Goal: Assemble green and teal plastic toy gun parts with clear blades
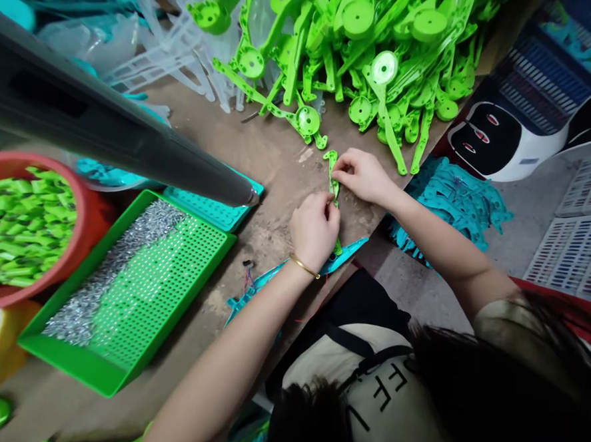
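A slim green part (330,160) stands lengthwise at the centre of the frame, over the bench (276,155). The left hand (314,225) grips it around the middle; the right hand (363,175) has its fingertips at the upper stretch, though the view is too coarse to tell whether they pinch or merely touch. The step looks like fine fingertip work, and the next move seems to call for a steady left hold. A blue strip (347,252) lies below the left hand, crowding it. A pile of green arms (358,17) fills the top; a dark post (171,148) slants across the upper left, partly blocking the view near a green tray (74,368).
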Demonstrator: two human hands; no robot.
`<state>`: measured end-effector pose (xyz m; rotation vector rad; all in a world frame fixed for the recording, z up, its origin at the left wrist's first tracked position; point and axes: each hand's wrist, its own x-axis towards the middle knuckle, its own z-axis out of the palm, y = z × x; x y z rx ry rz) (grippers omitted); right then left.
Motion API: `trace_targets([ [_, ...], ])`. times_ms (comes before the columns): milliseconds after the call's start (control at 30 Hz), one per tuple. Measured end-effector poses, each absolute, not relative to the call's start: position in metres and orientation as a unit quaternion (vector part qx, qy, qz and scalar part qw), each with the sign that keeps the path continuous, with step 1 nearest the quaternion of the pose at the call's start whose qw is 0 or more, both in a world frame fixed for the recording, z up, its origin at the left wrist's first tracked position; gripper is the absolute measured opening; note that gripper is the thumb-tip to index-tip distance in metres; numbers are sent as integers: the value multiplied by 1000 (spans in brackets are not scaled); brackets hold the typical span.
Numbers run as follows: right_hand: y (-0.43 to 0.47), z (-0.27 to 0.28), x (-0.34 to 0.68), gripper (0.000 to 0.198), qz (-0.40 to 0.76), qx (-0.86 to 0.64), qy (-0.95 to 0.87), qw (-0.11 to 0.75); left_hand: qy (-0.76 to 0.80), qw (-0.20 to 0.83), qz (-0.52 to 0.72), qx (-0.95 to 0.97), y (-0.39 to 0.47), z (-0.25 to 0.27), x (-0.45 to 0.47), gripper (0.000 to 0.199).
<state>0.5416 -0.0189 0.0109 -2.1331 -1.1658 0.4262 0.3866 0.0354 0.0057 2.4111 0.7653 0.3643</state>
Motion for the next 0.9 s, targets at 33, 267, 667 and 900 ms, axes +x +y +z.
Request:
trace_targets([
  [33, -17, 13, 542, 8, 162, -821, -451, 310, 282, 288, 132, 906, 35, 5, 387, 24],
  [267, -14, 36, 530, 22, 127, -835, -523, 114, 275, 284, 101, 913, 35, 9, 386, 21],
  [667, -58, 16, 520, 46, 93, -807, -571, 120, 271, 350, 83, 893, 38, 18, 383, 22],
  [900, -67, 9, 508, 25, 90, -746, -564, 343, 289, 504, 80, 810, 49, 23, 367, 33],
])
